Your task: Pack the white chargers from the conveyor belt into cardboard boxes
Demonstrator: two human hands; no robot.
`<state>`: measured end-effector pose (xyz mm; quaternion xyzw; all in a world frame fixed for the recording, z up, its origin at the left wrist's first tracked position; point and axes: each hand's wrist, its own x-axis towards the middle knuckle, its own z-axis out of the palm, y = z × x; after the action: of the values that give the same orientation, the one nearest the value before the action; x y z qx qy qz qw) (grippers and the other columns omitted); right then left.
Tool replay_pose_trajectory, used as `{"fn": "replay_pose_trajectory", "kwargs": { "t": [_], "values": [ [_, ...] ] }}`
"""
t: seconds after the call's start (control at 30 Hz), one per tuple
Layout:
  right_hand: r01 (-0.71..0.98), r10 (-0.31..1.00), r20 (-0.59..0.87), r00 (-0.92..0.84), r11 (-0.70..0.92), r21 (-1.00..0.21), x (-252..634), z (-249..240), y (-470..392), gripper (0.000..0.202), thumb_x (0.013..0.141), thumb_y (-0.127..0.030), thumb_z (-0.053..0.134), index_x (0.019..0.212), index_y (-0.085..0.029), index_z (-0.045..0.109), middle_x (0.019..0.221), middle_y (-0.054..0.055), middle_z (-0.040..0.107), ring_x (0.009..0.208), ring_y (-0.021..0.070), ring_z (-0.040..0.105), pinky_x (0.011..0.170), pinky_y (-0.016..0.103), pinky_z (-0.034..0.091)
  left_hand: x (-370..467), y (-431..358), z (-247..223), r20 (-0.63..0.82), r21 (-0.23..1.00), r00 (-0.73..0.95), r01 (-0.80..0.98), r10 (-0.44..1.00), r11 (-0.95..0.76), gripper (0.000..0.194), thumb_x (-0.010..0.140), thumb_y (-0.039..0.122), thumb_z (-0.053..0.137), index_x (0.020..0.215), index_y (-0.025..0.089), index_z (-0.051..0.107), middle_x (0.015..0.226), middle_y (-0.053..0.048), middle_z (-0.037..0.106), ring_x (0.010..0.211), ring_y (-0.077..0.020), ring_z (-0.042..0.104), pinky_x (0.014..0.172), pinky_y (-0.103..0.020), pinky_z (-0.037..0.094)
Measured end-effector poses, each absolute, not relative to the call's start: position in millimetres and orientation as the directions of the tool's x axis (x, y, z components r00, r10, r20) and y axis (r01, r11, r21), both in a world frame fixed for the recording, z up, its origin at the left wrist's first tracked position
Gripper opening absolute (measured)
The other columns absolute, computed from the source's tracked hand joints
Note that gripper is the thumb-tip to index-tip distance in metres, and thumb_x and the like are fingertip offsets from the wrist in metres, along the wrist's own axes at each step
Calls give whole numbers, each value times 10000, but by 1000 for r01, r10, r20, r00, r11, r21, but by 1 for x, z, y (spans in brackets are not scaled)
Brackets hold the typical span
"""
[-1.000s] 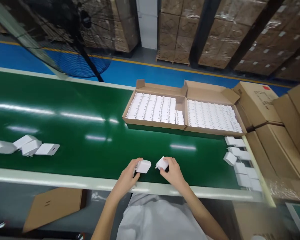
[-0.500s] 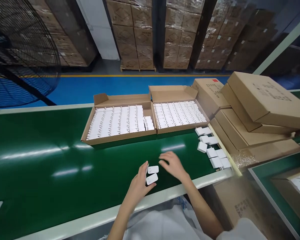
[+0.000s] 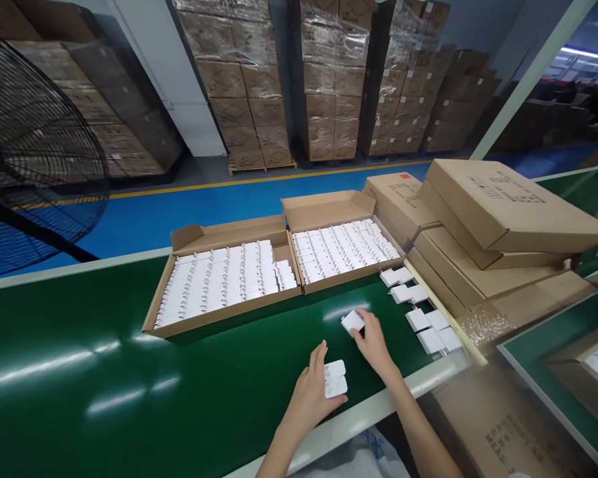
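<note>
Two white power adapters (image 3: 335,379) are side by side in my left hand (image 3: 306,398), its fingers and thumb wrapped around them over the green belt. Just ahead and to the right, my right hand (image 3: 375,346) pinches a single white power adapter (image 3: 352,322) between thumb and fingers. Several loose white adapters (image 3: 431,340) with metal prongs lie on the belt to the right of that hand. Beyond both hands stand two open cartons. The left carton (image 3: 229,316) holds rows of adapters with a gap at its right end; rows fill the right carton (image 3: 351,273).
Closed brown boxes (image 3: 508,206) are stacked at the right, beside a pale rail (image 3: 438,299). The green conveyor belt (image 3: 129,378) runs left. A large black fan (image 3: 34,146) stands at the far left. Wrapped pallets of cartons (image 3: 249,99) line the back.
My right hand has taken one loose adapter from the group at the right and brought it left. My left hand still holds its two adapters, now tilted differently. The camera view has shifted.
</note>
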<state>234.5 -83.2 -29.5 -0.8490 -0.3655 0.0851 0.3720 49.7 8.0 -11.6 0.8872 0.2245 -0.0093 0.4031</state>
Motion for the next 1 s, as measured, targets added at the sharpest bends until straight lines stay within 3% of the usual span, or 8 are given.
{"fn": "replay_pose_trajectory", "kwargs": {
  "t": [0.2,0.4,0.53,0.63,0.73,0.83,0.93,1.0],
  "values": [
    [390,845,-13,535,-260,-884,221,-34,-77,328,808,-166,500,1111,-237,607,939,46,546,763,180,555,712,339,496,65,8,-11,-211,750,867,440,450,-495,1204,633,206,733,1456,260,-145,1544,-168,136,1114,-299,566,806,-363,507],
    [375,834,-72,546,-320,-870,234,-29,-84,476,803,-194,530,1275,-244,490,1122,74,523,693,145,536,701,347,507,80,5,-11,-198,730,901,398,385,-555,770,647,215,736,1318,277,364,1555,-101,112,950,-253,637,748,-377,524],
    [467,935,-136,327,-285,-837,251,-8,-78,437,789,-187,575,1221,-239,533,1077,59,545,750,156,552,705,323,490,70,8,-10,-164,727,909,374,383,-576,588,620,209,747,1143,227,480,1541,-109,154,948,-262,636,731,-377,522],
    [464,958,-107,264,-224,-857,242,-4,-69,333,714,-154,655,1029,-222,571,973,20,584,731,152,539,663,286,457,47,16,-12,-176,775,894,385,413,-502,750,660,192,693,1320,255,342,1526,-136,211,934,-239,634,721,-350,515],
    [327,953,2,304,-102,-940,213,-11,-61,182,735,-134,631,884,-211,559,993,16,621,767,147,556,695,279,450,29,25,-12,-248,816,865,429,437,-387,1043,691,199,656,1466,262,-40,1386,-149,444,869,-216,637,703,-322,506],
    [239,964,42,262,-23,-971,199,-13,-65,36,813,-185,572,821,-212,595,1039,31,649,862,165,597,761,297,472,28,27,-11,-251,806,867,433,431,-403,1107,654,213,685,1469,287,-61,1422,-143,403,839,-212,632,693,-320,501],
    [462,914,55,403,-151,-874,234,-2,-84,169,852,-274,542,987,-227,632,1044,63,667,951,218,602,859,370,466,39,25,-10,-202,790,900,383,387,-479,1121,641,226,705,1467,292,-50,1474,-135,333,922,-237,620,764,-344,496],
    [600,695,181,696,-423,-679,279,4,-99,292,867,-317,501,1107,-184,601,1140,136,627,1104,296,525,963,475,391,46,23,-9,-198,755,921,361,335,-547,1157,654,248,710,1461,281,-118,1455,-135,365,952,-258,610,797,-364,488]
  ]
}}
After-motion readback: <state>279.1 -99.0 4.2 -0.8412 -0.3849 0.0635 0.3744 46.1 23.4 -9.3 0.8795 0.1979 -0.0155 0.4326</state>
